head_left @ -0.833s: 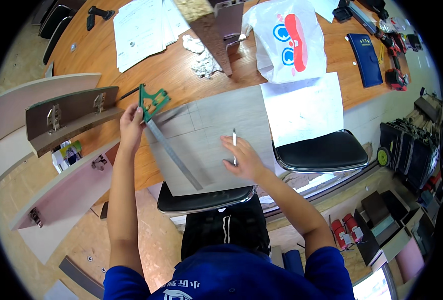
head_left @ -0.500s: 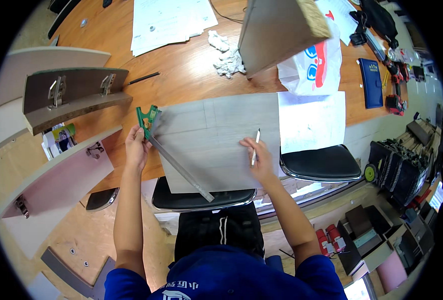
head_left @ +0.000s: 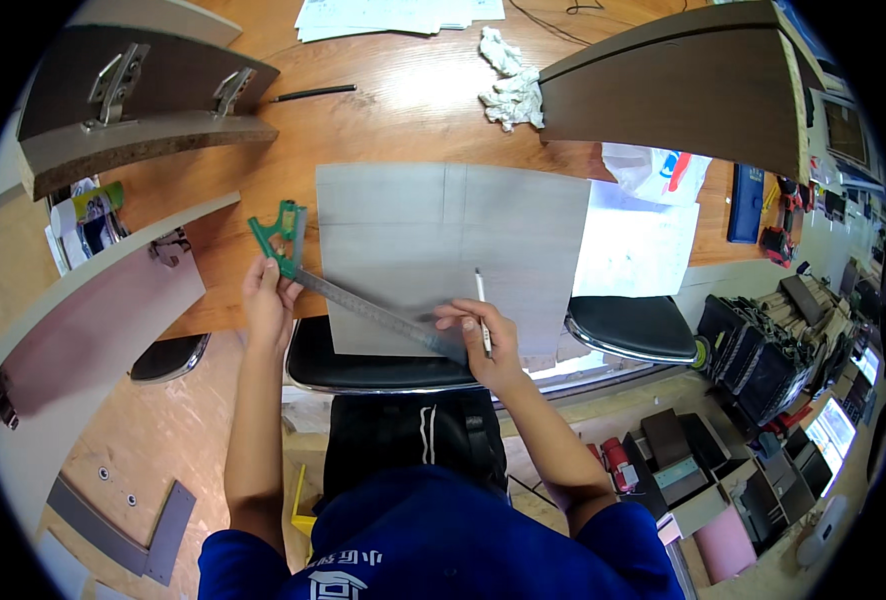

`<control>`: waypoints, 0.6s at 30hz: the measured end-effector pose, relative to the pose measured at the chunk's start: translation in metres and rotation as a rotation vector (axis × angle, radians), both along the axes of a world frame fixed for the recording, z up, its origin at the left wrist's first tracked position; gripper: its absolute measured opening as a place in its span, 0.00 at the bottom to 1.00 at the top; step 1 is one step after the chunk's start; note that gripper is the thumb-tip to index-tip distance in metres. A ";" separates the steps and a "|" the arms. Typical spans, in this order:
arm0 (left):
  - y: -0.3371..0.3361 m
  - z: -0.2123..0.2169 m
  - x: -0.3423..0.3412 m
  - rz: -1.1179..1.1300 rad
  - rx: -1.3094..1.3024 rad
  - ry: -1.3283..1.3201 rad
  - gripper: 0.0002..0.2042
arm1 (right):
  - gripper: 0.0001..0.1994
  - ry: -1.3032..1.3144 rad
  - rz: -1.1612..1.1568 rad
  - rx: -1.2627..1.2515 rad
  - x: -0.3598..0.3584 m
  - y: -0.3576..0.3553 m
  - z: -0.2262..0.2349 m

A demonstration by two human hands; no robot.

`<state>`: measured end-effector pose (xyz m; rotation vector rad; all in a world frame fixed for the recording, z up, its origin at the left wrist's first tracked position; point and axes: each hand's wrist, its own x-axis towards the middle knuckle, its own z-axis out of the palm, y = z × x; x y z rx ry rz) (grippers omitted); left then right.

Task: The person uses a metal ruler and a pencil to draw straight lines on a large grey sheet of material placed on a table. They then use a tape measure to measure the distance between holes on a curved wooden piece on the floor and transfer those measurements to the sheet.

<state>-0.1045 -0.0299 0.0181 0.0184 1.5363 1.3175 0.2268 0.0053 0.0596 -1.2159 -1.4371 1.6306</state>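
My left hand (head_left: pixel 267 308) grips the green head of a combination square (head_left: pixel 355 301), its steel blade slanting down to the right over a grey board (head_left: pixel 523 225). Thin pencil-like lines cross the upper part of this board, which lies at the table's near edge and juts over it. In my right hand (head_left: pixel 495 345) is a slim white pen (head_left: pixel 481 290), its dark tip pointing up and away. The right fingers are close to the blade's blurred far end; whether they touch it, I cannot tell.
Cabinet panels with metal hinges (head_left: pixel 115 88) stand at the left. A dark brown panel (head_left: pixel 673 95) stands at the back right, beside a crumpled white cloth (head_left: pixel 513 85). White paper (head_left: pixel 638 240) adjoins the board. Black chairs (head_left: pixel 631 328) sit against the table's near side.
The square's blade has swung up, its free end nearer my right hand. My right hand has moved left and down, turning the pen. The whole view has shifted, with the brown panel showing wider.
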 end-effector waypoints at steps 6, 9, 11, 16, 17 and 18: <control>-0.053 -0.009 -0.002 0.201 -0.062 -0.007 0.12 | 0.12 -0.066 -0.110 -0.067 -0.009 -0.003 -0.033; -0.055 -0.016 -0.006 0.241 -0.057 -0.031 0.12 | 0.14 -0.158 -0.148 0.019 -0.011 0.013 -0.043; -0.045 -0.012 -0.005 0.222 -0.039 -0.037 0.12 | 0.15 -0.156 -0.164 0.056 -0.013 0.021 -0.046; -0.033 -0.002 0.001 0.230 0.025 -0.067 0.12 | 0.17 -0.204 -0.176 0.105 -0.011 0.019 -0.046; -0.031 0.004 0.002 0.228 0.032 -0.075 0.12 | 0.17 -0.201 -0.190 0.076 -0.009 0.014 -0.047; -0.032 0.007 0.004 0.226 0.040 -0.082 0.11 | 0.18 -0.198 -0.204 0.046 -0.009 0.010 -0.046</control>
